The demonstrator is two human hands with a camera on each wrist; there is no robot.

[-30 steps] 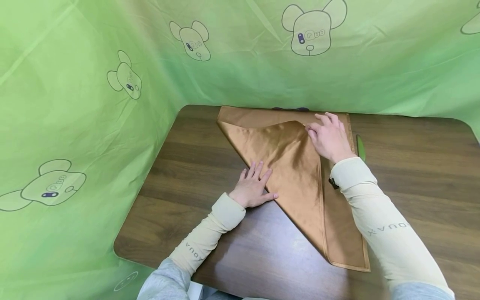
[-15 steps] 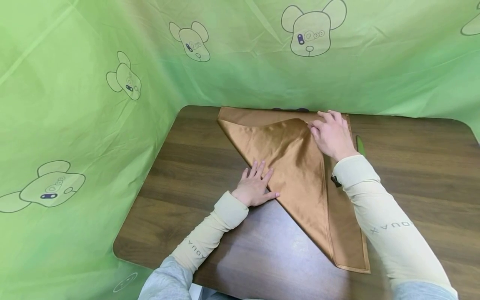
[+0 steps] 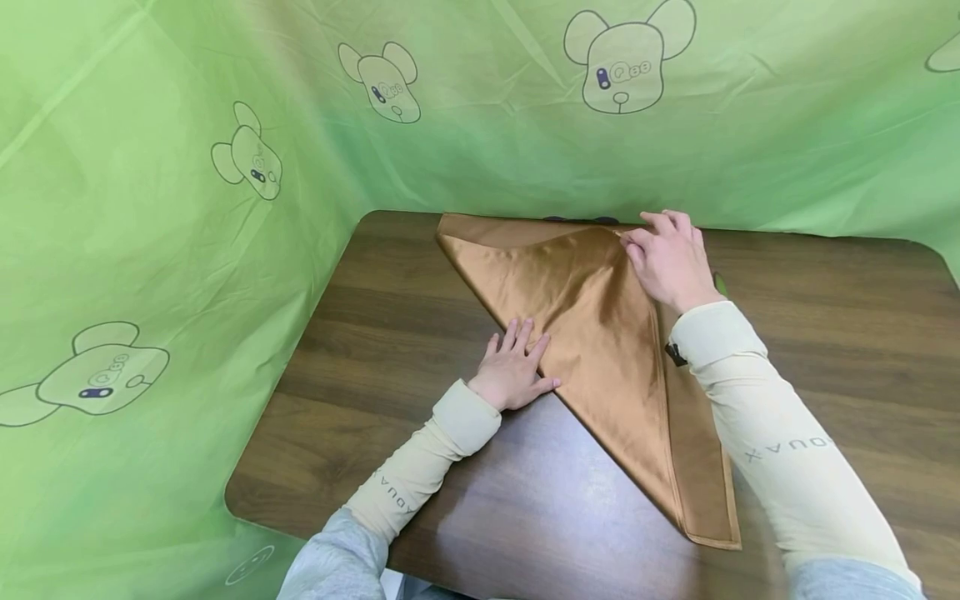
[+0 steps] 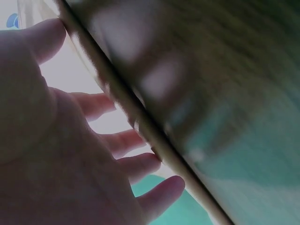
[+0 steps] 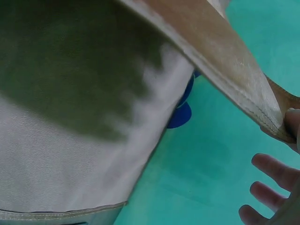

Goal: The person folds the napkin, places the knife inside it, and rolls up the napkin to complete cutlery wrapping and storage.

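Observation:
A shiny brown satin cloth [image 3: 607, 358] lies on the table, its near-left part folded diagonally over the rest. My left hand [image 3: 512, 373] lies flat with spread fingers over the diagonal fold; in the left wrist view the fingers [image 4: 136, 167] reach to the folded edge [image 4: 140, 115]. Up at the far right, my right hand [image 3: 671, 260] pinches the corner of the upper layer between thumb and forefinger. In the right wrist view that corner [image 5: 267, 115] is raised above the lower layer [image 5: 70, 173], and the other fingers stay off the cloth.
The wooden table [image 3: 840, 333] has rounded corners. A green object [image 3: 720, 283] is partly hidden behind the right wrist. Green fabric walls [image 3: 487, 158] with bear-head drawings stand along the back and left; dark blue shapes [image 3: 600, 220] show at the table's far edge.
My right hand has moved slightly away and to the right with the pinched corner, so the upper layer covers more of the lower one. The left hand has barely shifted.

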